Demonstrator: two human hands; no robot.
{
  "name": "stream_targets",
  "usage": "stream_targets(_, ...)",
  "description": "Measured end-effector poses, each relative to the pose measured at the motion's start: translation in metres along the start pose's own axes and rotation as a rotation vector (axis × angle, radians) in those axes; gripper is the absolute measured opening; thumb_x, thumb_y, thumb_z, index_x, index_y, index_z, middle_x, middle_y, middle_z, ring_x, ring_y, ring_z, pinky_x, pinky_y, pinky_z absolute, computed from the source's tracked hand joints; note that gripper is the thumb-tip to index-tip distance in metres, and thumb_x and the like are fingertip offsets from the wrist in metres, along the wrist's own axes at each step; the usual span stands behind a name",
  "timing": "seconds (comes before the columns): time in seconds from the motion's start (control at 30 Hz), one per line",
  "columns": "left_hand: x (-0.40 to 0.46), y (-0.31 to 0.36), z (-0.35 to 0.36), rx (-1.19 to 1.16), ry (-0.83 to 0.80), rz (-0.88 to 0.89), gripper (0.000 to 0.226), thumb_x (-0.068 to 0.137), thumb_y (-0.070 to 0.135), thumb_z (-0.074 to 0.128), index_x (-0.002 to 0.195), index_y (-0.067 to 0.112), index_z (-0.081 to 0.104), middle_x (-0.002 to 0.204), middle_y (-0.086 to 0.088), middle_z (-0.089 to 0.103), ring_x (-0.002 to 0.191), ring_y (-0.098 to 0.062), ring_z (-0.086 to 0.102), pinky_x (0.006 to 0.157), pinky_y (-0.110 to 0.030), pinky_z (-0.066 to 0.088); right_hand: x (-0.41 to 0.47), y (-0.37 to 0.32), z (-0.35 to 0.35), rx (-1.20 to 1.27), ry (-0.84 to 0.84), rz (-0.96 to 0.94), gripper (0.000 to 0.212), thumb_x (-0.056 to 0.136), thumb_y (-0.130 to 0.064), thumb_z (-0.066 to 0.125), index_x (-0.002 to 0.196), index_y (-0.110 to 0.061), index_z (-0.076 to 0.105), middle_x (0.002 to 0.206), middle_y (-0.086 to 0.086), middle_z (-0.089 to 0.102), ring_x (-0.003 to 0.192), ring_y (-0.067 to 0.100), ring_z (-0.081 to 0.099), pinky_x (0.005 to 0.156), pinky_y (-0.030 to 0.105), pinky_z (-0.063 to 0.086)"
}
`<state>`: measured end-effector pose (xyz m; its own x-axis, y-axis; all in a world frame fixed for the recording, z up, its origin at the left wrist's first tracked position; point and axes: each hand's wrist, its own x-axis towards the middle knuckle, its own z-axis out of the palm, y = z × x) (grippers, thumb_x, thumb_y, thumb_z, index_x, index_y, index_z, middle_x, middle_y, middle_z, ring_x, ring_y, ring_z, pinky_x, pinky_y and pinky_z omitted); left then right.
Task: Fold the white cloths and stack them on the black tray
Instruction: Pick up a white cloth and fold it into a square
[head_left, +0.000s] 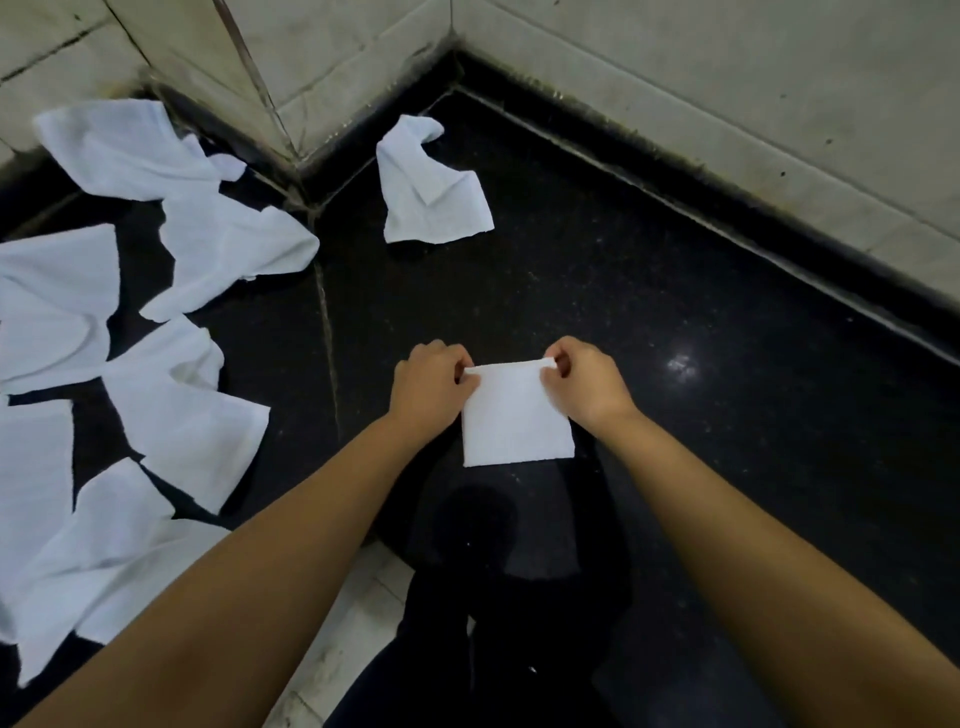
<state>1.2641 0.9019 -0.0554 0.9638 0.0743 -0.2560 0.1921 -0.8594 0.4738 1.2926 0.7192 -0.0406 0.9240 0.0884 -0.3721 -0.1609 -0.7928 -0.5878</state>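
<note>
A small folded white cloth (517, 415) lies squarish on the black counter in front of me. My left hand (428, 387) pinches its far left corner and my right hand (584, 382) pinches its far right corner. Several unfolded white cloths (182, 410) lie crumpled across the left side of the counter. One more loose white cloth (431, 192) lies alone near the back corner. I cannot make out a black tray against the black surface.
The black stone counter (675, 322) runs into a corner of pale tiled walls (675, 78) at the back and right. A joint line (327, 322) crosses the counter left of my hands. The front edge and pale floor tiles (363, 613) show below, beside dark trousers.
</note>
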Motion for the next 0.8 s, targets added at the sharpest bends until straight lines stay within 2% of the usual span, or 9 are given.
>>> stream_targets(0.1, -0.003, -0.001, 0.003, 0.001, 0.06, -0.001, 0.015, 0.091, 0.029, 0.056, 0.103, 0.02, 0.055, 0.101, 0.001, 0.057, 0.099, -0.016, 0.051, 0.091, -0.033, 0.039, 0.0, 0.0, 0.004, -0.131, 0.03, -0.055, 0.018, 0.092, -0.018, 0.05, 0.109, -0.016, 0.056, 0.109, 0.006, 0.054, 0.091, 0.023, 0.057, 0.075, 0.034, 0.046)
stream_targets(0.17, -0.006, -0.001, 0.003, -0.01, 0.086, -0.032, 0.021, 0.091, 0.03, 0.057, 0.108, 0.02, 0.053, 0.104, 0.001, 0.057, 0.102, -0.017, 0.051, 0.093, -0.034, 0.038, 0.002, -0.001, 0.002, -0.232, 0.019, -0.098, 0.028, 0.093, -0.019, 0.049, 0.12, -0.016, 0.053, 0.119, 0.008, 0.051, 0.105, 0.025, 0.053, 0.085, 0.037, 0.046)
stream_targets(0.23, -0.009, -0.001, 0.003, -0.014, 0.102, -0.068, 0.028, 0.09, 0.033, 0.057, 0.114, 0.019, 0.051, 0.11, 0.0, 0.057, 0.106, -0.018, 0.051, 0.096, -0.036, 0.037, 0.004, -0.005, -0.001, -0.355, -0.025, -0.154, 0.035, 0.094, -0.019, 0.047, 0.129, -0.017, 0.05, 0.127, 0.009, 0.047, 0.117, 0.026, 0.046, 0.095, 0.038, 0.041)
stream_targets(0.33, -0.013, 0.003, 0.004, 0.026, 0.104, -0.151, 0.039, 0.09, 0.04, 0.056, 0.12, 0.017, 0.05, 0.118, -0.003, 0.056, 0.113, -0.02, 0.049, 0.098, -0.038, 0.036, 0.007, -0.014, -0.006, -0.472, -0.111, -0.2, 0.04, 0.095, -0.021, 0.047, 0.135, -0.018, 0.046, 0.132, 0.008, 0.044, 0.124, 0.026, 0.04, 0.101, 0.04, 0.035)
stream_targets(0.43, -0.018, 0.009, 0.008, 0.109, 0.068, -0.23, 0.05, 0.09, 0.048, 0.05, 0.125, 0.012, 0.049, 0.126, -0.008, 0.052, 0.119, -0.024, 0.046, 0.1, -0.042, 0.035, 0.006, -0.018, -0.007, -0.473, -0.126, -0.15, 0.045, 0.094, -0.027, 0.05, 0.136, -0.013, 0.042, 0.133, 0.01, 0.042, 0.125, 0.028, 0.039, 0.101, 0.043, 0.038)
stream_targets(0.5, -0.025, 0.013, 0.013, 0.159, 0.028, -0.249, 0.054, 0.091, 0.05, 0.047, 0.126, 0.01, 0.048, 0.129, -0.01, 0.049, 0.121, -0.026, 0.045, 0.1, -0.043, 0.035, 0.0, -0.014, -0.005, -0.388, -0.082, -0.033, 0.046, 0.093, -0.032, 0.051, 0.131, -0.007, 0.043, 0.132, 0.013, 0.042, 0.123, 0.03, 0.041, 0.098, 0.043, 0.042)
stream_targets(0.63, -0.035, 0.024, 0.022, 0.177, 0.035, -0.262, 0.041, 0.093, 0.038, 0.05, 0.123, 0.009, 0.048, 0.128, -0.01, 0.047, 0.12, -0.026, 0.043, 0.099, -0.041, 0.035, -0.022, -0.007, 0.009, -0.403, -0.022, 0.124, 0.041, 0.093, -0.029, 0.05, 0.125, -0.004, 0.047, 0.129, 0.014, 0.048, 0.119, 0.031, 0.047, 0.091, 0.04, 0.043)
stream_targets(0.73, -0.036, 0.032, 0.022, 0.078, 0.046, -0.289, 0.03, 0.094, 0.028, 0.05, 0.117, 0.009, 0.053, 0.125, -0.011, 0.047, 0.118, -0.026, 0.043, 0.098, -0.041, 0.036, -0.029, -0.011, 0.018, -0.446, -0.003, 0.114, 0.033, 0.094, -0.021, 0.046, 0.122, -0.005, 0.051, 0.126, 0.013, 0.052, 0.116, 0.03, 0.05, 0.092, 0.038, 0.041)
stream_targets(0.8, -0.04, 0.035, 0.019, -0.069, 0.076, -0.273, 0.023, 0.092, 0.024, 0.051, 0.109, 0.009, 0.055, 0.117, -0.01, 0.051, 0.11, -0.025, 0.048, 0.094, -0.039, 0.041, -0.032, -0.012, 0.014, -0.342, -0.013, 0.129, 0.03, 0.091, -0.019, 0.046, 0.119, -0.007, 0.053, 0.12, 0.012, 0.056, 0.11, 0.03, 0.053, 0.089, 0.039, 0.042)
